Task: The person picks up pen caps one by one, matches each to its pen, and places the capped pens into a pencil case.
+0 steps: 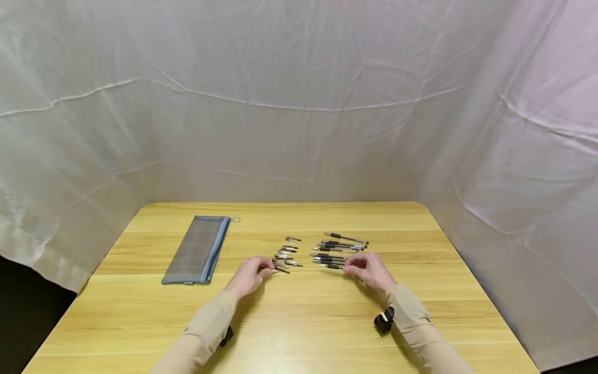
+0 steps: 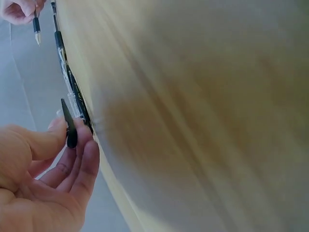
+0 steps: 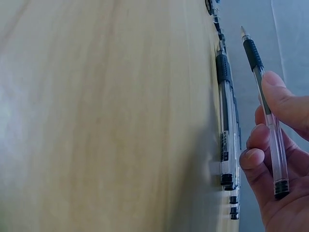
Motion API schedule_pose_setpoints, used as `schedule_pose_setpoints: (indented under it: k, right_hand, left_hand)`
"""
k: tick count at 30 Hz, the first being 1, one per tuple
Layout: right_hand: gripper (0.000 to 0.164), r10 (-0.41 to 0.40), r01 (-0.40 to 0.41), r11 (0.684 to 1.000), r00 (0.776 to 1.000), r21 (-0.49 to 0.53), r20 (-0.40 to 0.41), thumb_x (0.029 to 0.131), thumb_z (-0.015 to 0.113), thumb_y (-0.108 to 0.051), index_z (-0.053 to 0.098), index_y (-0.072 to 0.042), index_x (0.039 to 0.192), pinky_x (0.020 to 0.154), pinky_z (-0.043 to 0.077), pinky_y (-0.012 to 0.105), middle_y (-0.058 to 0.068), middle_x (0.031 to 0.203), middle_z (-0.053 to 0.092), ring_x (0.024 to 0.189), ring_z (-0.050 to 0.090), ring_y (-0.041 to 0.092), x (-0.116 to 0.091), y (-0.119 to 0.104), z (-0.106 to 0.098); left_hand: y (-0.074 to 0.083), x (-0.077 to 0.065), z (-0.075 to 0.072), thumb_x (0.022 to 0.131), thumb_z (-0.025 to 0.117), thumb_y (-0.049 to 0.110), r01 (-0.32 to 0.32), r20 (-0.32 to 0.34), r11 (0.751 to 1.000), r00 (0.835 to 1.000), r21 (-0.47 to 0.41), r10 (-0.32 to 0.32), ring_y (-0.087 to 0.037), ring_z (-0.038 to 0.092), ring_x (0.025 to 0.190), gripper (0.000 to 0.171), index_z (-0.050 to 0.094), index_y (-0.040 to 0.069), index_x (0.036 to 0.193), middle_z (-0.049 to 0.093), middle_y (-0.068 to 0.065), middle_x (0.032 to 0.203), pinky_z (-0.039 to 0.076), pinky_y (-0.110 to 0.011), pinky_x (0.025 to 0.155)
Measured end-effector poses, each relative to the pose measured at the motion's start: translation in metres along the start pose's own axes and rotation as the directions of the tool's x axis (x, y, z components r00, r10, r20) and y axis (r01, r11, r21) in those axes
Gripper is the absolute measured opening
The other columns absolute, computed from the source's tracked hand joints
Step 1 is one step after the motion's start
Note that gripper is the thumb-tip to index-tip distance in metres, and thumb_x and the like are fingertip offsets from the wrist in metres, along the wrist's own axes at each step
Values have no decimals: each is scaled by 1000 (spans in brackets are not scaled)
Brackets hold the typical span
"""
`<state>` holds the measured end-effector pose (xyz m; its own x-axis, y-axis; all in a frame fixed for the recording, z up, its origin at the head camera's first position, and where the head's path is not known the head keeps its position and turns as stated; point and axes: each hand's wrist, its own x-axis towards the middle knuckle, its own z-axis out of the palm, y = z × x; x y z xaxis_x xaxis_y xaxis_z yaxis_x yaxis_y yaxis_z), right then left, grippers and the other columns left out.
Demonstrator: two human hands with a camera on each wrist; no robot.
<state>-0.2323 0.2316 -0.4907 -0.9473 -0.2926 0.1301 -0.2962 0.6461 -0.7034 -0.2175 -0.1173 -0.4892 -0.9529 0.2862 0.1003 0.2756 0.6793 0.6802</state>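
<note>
My left hand (image 1: 249, 276) is beside the scattered pen caps (image 1: 286, 251) near the middle of the table. Between its thumb and fingers it pinches a black-clipped pen cap (image 2: 70, 126), seen close up in the left wrist view. Over on the right, my right hand (image 1: 371, 270) reaches the near end of a row of uncapped gel pens (image 1: 337, 245). It holds one clear-barrelled pen (image 3: 277, 152) with a black rubber grip, its bare tip pointing away from the palm. More pens (image 3: 225, 111) lie on the table beside that hand in the right wrist view.
A grey mesh pouch (image 1: 193, 249) with blue edging and a ring on its zip lies flat at the left of the wooden table (image 1: 299, 322). Pale cloth (image 1: 299, 130) hangs behind the table and along both sides.
</note>
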Motion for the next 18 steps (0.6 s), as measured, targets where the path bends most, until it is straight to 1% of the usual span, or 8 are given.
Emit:
schedule_pose_setpoints:
  k: [4,7,10,12,13,15,16,18]
  right_hand:
    - [7,-23,23,1000,1000,6,0,86,78,-15,76,-11,91,71,51,18,4,88,74,77,59,4,0,-1,0]
    - [8,-30,30,999,1000,20,1,86,78,-15,76,-11,92,72,52,18,4,89,74,78,61,4,0,-3,0]
    - [8,-28,27,999,1000,26,10,86,78,-17,76,-12,92,75,53,19,3,91,75,80,62,5,0,-7,1]
    - [8,-22,21,999,1000,29,20,86,78,-17,76,-14,93,76,53,19,2,91,74,82,62,6,0,-10,1]
    - [8,-17,16,999,1000,33,25,86,78,-18,76,-15,93,78,52,19,1,92,74,83,62,7,0,-12,1]
    - [8,-25,24,999,999,35,32,86,78,-18,76,-15,93,78,52,19,1,92,74,83,62,7,0,-15,1]
    - [8,-29,27,999,999,39,35,86,78,-18,76,-15,93,78,52,20,1,92,74,83,62,8,0,-16,1]
    - [8,-45,44,998,998,42,35,86,78,-18,76,-14,92,77,53,19,1,91,74,82,62,7,0,-20,1]
  left_hand:
    - [0,-1,-1,96,63,2,-4,-2,1000,1000,-1,4,-13,64,87,10,72,6,97,75,-5,97,56,-35,83]
    - [3,-4,-2,96,61,0,1,6,1000,1000,-23,-1,-19,67,94,12,72,4,99,75,-9,102,56,-41,90]
    - [6,-6,-2,96,60,-1,29,17,997,999,-71,-28,-27,67,103,15,72,4,102,74,-12,108,54,-48,98]
    - [7,-8,-1,96,60,-1,59,23,993,998,-104,-57,-28,66,106,16,73,4,105,73,-13,112,52,-50,100]
    - [8,-9,-1,96,61,-2,72,26,990,997,-123,-69,-28,66,105,17,73,4,106,72,-14,114,53,-50,100]
    - [9,-10,1,96,61,-1,91,36,983,996,-157,-87,-24,65,100,18,73,4,108,72,-13,114,55,-45,95]
    - [10,-10,2,95,62,0,98,44,979,995,-177,-91,-22,65,97,19,73,3,109,72,-13,114,56,-40,91]
    - [11,-11,3,94,63,0,91,57,974,995,-207,-81,-18,63,90,19,73,3,110,72,-13,111,56,-31,81]
